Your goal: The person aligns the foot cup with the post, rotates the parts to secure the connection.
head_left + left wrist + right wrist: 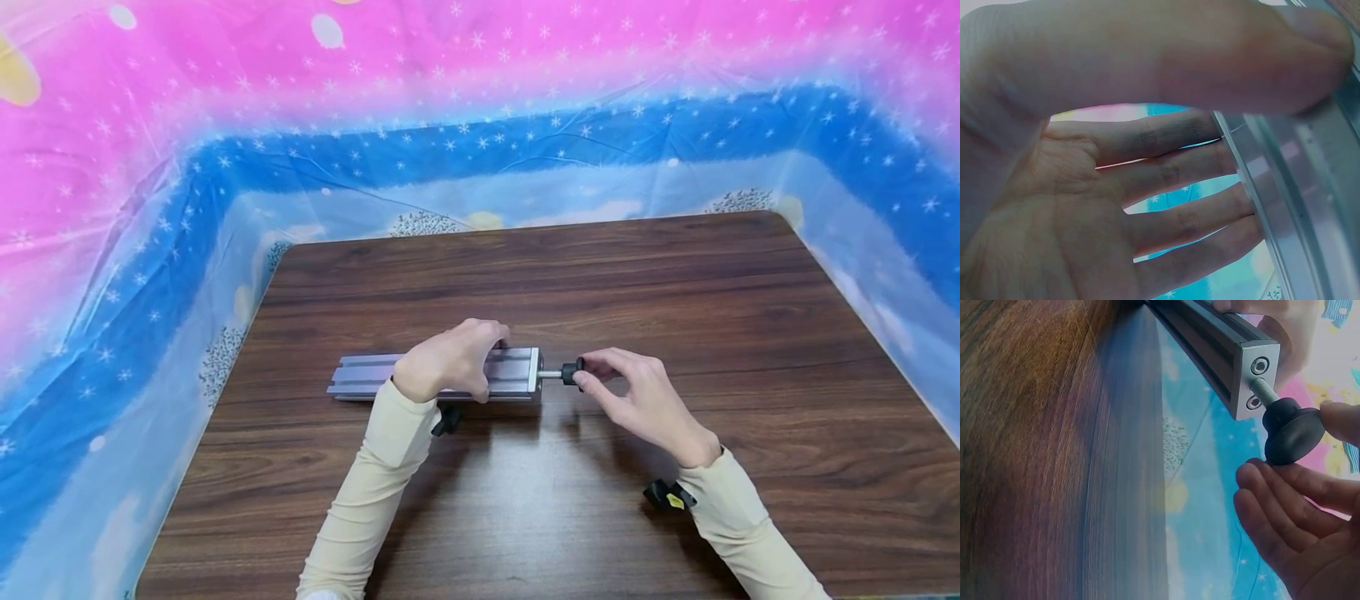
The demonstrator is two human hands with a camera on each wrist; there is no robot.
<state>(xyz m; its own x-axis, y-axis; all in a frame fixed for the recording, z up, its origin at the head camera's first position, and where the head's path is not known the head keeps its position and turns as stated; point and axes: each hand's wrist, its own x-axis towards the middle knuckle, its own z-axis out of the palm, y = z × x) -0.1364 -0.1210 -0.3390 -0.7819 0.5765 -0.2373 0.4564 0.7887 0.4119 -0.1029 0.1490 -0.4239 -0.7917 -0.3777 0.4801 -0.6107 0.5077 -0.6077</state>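
A silver aluminium profile (pixel 513 371) with long grooves lies lengthwise across the table's middle. My left hand (pixel 453 360) grips it from above, thumb on the near side and fingers on the far side. In the left wrist view the thumb (pixel 1210 59) lies across the grooved face. From the profile's right end plate (pixel 1242 400), fixed with screws, a threaded rod (pixel 1265 392) sticks out and carries a black levelling foot (pixel 1297 434). My right hand (pixel 641 396) pinches the round base of that foot between thumb and fingertips; its other fingers are bent loosely below.
Dark wood-grain table (pixel 600 283) surrounds the profile. A pink and blue patterned cloth (pixel 465 150) hangs behind and at the sides. Small black devices sit at both wrists, the right device (pixel 667 496) bearing a yellow label.
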